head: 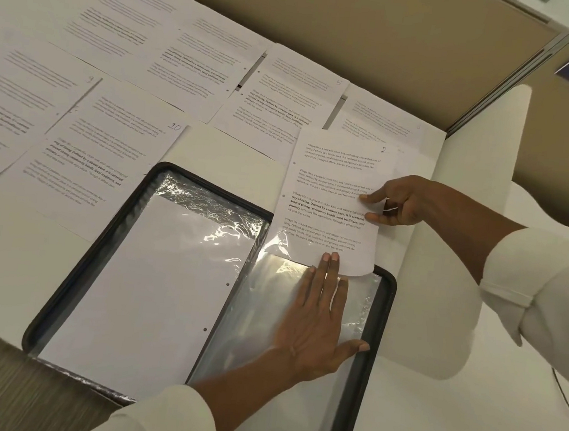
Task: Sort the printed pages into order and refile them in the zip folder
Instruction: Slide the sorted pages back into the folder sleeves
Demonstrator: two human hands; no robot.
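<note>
zip folder (76,276) lies on the table (430,417); printed pages (172,64) spread behind it, page 2 (329,198) overlapping its far right corner.

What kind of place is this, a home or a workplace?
Probably an office cubicle: a tan partition with a metal frame stands behind a white desk, and numbered printed pages lie spread on it beside an open zip folder.

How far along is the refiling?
One sheet already sits in the left sleeve of the zip folder. The right hand pinches page 2, feeding it toward the right sleeve, which the left hand presses flat. Other pages, including 10 and 5, lie on the desk unfiled.
</note>
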